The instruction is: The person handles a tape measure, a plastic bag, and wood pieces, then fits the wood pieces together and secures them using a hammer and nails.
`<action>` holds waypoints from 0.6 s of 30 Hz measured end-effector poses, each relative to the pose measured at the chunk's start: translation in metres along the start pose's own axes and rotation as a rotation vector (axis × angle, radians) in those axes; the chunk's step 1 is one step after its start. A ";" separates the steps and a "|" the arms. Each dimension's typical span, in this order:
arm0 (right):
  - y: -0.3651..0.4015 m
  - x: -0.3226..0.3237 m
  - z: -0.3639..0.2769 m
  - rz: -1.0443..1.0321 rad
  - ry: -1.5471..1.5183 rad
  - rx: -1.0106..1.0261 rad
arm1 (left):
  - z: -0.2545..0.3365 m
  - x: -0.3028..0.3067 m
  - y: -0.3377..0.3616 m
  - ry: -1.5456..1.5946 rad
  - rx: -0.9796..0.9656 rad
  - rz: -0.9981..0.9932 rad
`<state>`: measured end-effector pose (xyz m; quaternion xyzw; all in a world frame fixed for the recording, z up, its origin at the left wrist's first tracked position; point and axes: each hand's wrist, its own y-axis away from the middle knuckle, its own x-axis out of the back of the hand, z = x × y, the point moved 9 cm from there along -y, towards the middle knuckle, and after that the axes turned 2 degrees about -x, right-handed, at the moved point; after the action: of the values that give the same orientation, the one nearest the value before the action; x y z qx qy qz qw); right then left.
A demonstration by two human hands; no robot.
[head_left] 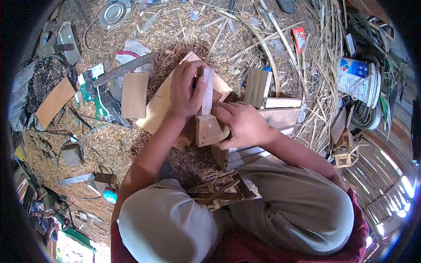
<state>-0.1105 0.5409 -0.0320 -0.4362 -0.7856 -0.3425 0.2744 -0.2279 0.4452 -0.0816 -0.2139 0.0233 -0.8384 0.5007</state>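
Note:
A try square, with a flat pale blade (207, 92) and a wooden stock (210, 130), stands between my hands. My left hand (187, 90) is closed around a brown wooden piece at the blade's far end, its thumb against the blade. My right hand (245, 125) grips the stock, the index finger reaching toward the blade and the thumb low beside the stock. Brown wood shows behind the blade, partly hidden by both hands. Under my left hand lies a light wooden board (154, 107), tilted on the shavings.
Left of the hands are a wooden-handled hammer (125, 69) and a small board (135, 95). Stacked wooden pieces (280, 116) lie right of my right hand. A white bucket (357, 81) rests on its side at the far right. Shavings and cane strips cover the ground.

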 end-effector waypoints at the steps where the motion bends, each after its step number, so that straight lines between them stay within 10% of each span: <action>1: 0.000 0.000 0.000 -0.007 0.003 0.004 | 0.000 0.001 0.000 0.013 0.005 0.010; 8: 0.005 0.026 0.000 0.076 -0.076 -0.005 | -0.036 0.030 0.023 0.453 0.289 0.316; 18: 0.019 0.047 -0.002 0.219 -0.103 0.069 | 0.015 0.077 0.035 0.341 0.340 0.104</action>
<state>-0.1159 0.5697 0.0092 -0.5269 -0.7575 -0.2602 0.2842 -0.2248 0.3648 -0.0508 0.0193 -0.0229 -0.8273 0.5610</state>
